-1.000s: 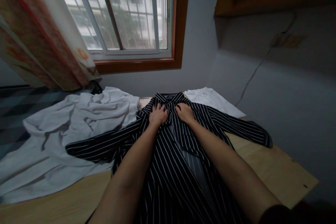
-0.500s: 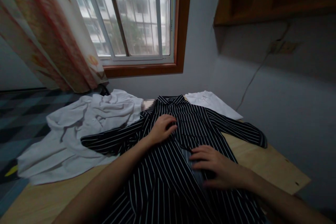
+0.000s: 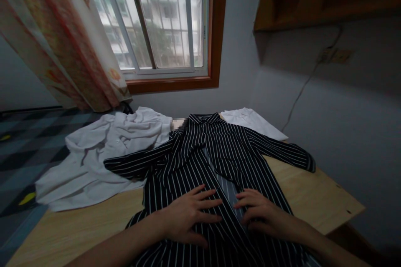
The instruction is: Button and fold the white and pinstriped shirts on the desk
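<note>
A black shirt with white stripes (image 3: pixel 184 171) lies face up on the wooden table, collar toward the window and sleeves out to both sides. Its front gapes along the middle, showing the greyish inside. My left hand (image 3: pixel 191 215) rests over the left front panel with fingers spread. My right hand (image 3: pixel 261 210) is at the right edge of the opening, fingers loosely curved at the cloth; whether they pinch it is hard to see. The lower hem runs out of view at the bottom.
A crumpled white garment (image 3: pixel 103 154) lies on the table's left side, partly under the striped sleeve. A folded white garment (image 3: pixel 250 123) is at the back right. The bare wooden table (image 3: pixel 319 192) ends at the right. A window, a curtain (image 3: pixel 69 50) and a wall shelf (image 3: pixel 300 12) surround it.
My left hand has moved down from the upper chest of the shirt to its lower left panel, fingers now spread. The right hand has shifted slightly downward. The front gap shows more clearly.
</note>
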The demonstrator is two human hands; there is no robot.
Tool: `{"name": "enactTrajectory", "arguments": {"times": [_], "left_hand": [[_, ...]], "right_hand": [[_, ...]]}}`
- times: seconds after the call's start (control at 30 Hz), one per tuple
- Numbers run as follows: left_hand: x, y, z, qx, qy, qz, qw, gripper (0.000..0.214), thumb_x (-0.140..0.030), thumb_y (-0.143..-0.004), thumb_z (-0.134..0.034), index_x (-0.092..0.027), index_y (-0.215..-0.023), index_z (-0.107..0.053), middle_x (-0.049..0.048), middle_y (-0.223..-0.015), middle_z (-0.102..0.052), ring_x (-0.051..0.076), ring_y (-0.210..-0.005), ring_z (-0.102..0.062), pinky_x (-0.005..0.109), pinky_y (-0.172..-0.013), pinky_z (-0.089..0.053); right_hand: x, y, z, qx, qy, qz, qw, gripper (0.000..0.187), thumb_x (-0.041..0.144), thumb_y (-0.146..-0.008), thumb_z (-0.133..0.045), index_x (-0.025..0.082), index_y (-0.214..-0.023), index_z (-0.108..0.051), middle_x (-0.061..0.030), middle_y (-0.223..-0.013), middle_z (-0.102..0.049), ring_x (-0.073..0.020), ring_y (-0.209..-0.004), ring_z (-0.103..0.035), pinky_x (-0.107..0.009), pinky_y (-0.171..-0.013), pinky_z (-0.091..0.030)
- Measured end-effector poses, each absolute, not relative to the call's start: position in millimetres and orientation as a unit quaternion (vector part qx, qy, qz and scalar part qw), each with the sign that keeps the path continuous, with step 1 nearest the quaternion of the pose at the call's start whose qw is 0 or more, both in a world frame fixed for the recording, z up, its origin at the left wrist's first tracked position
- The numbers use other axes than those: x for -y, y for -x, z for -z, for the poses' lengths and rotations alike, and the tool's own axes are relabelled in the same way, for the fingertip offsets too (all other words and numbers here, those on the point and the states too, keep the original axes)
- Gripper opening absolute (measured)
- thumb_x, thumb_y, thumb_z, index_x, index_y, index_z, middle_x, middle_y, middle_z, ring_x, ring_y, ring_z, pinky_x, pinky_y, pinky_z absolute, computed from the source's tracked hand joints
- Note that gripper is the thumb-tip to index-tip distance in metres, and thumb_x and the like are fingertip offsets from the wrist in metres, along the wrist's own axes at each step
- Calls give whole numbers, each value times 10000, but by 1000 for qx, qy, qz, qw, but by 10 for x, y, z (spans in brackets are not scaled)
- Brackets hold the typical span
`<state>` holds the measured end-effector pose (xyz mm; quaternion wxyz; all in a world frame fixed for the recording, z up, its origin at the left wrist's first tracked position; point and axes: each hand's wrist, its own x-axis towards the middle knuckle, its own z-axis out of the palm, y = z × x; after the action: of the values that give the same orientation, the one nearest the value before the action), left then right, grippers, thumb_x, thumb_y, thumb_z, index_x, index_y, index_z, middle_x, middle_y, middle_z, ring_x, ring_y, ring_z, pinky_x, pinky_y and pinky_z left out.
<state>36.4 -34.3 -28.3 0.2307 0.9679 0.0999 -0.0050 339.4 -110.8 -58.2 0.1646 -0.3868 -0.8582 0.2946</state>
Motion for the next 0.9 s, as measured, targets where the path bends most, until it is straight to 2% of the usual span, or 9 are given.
{"name": "enactTrajectory", "arguments": {"times": [0.1, 0.17, 0.33, 0.53, 0.6, 0.67, 0.77, 0.83, 0.9], "left_hand": [[419, -365, 322, -107, -968, -10, 228, 358, -433, -909, -543, -362, -1254, -603, 1, -1439, -489, 296, -1392, -347, 548, -1148, -224], [462, -371, 340, -113, -964, -23, 238, 296, -383, -939, -505, -346, -1196, -646, -2, -1383, -551, 276, -1370, -387, 523, -1144, -250], [482, -348, 364, -163, -914, -135, 345, 219, -342, -922, -555, -304, -1056, -723, 17, -1258, -650, 224, -1274, -499, 426, -1074, -375], [433, -313, 394, -208, -793, -274, 503, 238, -418, -883, -603, -244, -916, -763, 60, -1057, -725, 199, -1021, -638, 363, -899, -490], [453, -316, 380, -224, -798, -261, 495, 247, -412, -884, -600, -229, -848, -762, 60, -1022, -726, 186, -961, -644, 345, -863, -492], [496, -323, 357, -229, -837, -219, 446, 220, -399, -866, -624, -227, -809, -750, 51, -1035, -720, 192, -1002, -624, 358, -912, -462], [577, -335, 324, -213, -900, -134, 357, 244, -420, -755, -741, -261, -940, -729, 38, -1187, -672, 250, -1182, -525, 426, -1024, -374], [619, -345, 312, -205, -920, -98, 320, 287, -394, -720, -776, -273, -972, -711, 29, -1258, -635, 272, -1241, -472, 451, -1047, -339], [644, -357, 310, -211, -925, -88, 304, 135, -312, -764, -745, -257, -881, -705, 10, -1258, -631, 258, -1243, -469, 439, -1054, -325]], "right_hand": [[1129, -3357, 636, 856, 384, -287, 195, 199, 171, -858, -618, 330, -925, -717, -3, -1204, -651, -195, -1277, -479, -453, -1150, -267], [1133, -3346, 645, 846, 388, -297, 211, 181, 184, -867, -609, 324, -912, -715, -12, -1196, -646, -199, -1257, -486, -452, -1141, -276], [1120, -3392, 585, 789, 378, -391, 286, 118, 322, -895, -601, 264, -870, -700, -51, -1137, -643, -217, -1197, -512, -445, -1041, -381], [1130, -3507, 501, 718, 372, -462, 364, 122, 340, -873, -642, 229, -827, -665, -47, -1088, -649, -211, -1152, -538, -441, -1016, -381], [1139, -3534, 488, 706, 370, -474, 374, 112, 331, -873, -643, 228, -832, -659, -46, -1077, -650, -209, -1138, -547, -436, -1002, -389], [1154, -3541, 457, 703, 358, -484, 378, 103, 320, -876, -640, 228, -833, -657, -43, -1056, -654, -205, -1113, -561, -428, -983, -403], [1202, -3498, 342, 713, 327, -500, 367, 96, 303, -885, -630, 225, -836, -659, -41, -1029, -664, -196, -1080, -577, -413, -954, -426], [1249, -3440, 238, 738, 301, -505, 331, 95, 293, -884, -633, 220, -832, -665, -39, -1010, -675, -189, -1065, -583, -402, -950, -430], [1295, -3371, 158, 776, 288, -493, 269, 71, 273, -876, -643, 218, -844, -674, -34, -1010, -682, -178, -1054, -587, -397, -975, -411]]}}
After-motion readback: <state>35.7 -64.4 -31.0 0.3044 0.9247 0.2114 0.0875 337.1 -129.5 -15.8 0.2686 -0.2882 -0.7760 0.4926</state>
